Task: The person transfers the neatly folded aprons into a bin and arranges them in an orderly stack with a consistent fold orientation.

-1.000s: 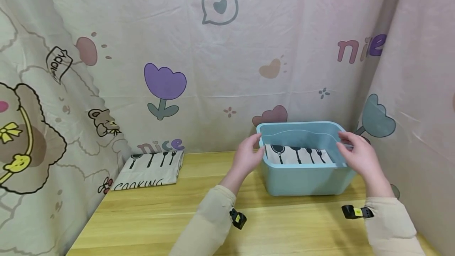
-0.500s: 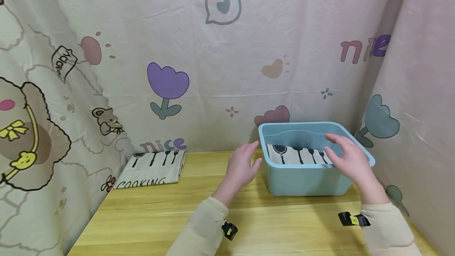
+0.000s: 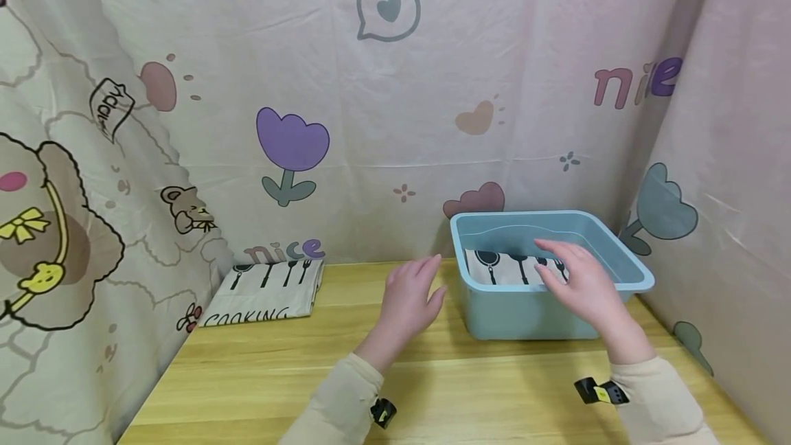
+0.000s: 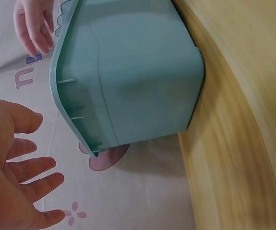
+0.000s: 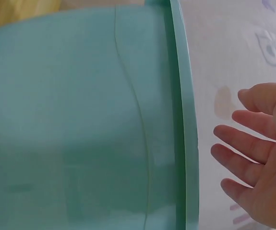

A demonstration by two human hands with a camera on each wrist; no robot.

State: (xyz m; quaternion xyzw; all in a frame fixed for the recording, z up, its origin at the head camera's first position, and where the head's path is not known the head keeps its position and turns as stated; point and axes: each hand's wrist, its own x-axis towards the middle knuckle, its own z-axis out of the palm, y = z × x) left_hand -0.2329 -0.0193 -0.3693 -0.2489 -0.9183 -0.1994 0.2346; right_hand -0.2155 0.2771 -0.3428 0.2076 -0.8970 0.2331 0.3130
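Observation:
A blue-green plastic bin (image 3: pixel 525 311) stands on the table at the right in the head view. Inside it lies a white cloth (image 3: pixel 503 269) printed with dark kitchen utensils, partly covered by the right hand. My left hand (image 3: pixel 408 299) hovers left of the bin, apart from it, fingers spread and holding nothing. In the left wrist view its fingers (image 4: pixel 32 170) are loosely extended beside the bin's rim. My right hand (image 3: pixel 581 285) is in front of and above the bin's front rim, with nothing in it. The right wrist view shows its relaxed fingers (image 5: pixel 243 143) off the rim (image 5: pixel 188 120).
A folded white cloth (image 3: pixel 262 294) with utensil prints and the word COOKING lies at the table's left rear. The wooden table (image 3: pixel 278 376) meets a patterned curtain (image 3: pixel 389 108) behind and at both sides. Each wrist wears a small black camera.
Both hands have come away from the bin's sides. The left has drawn back left and down; the right has moved left across the bin's front. The bin stays in place.

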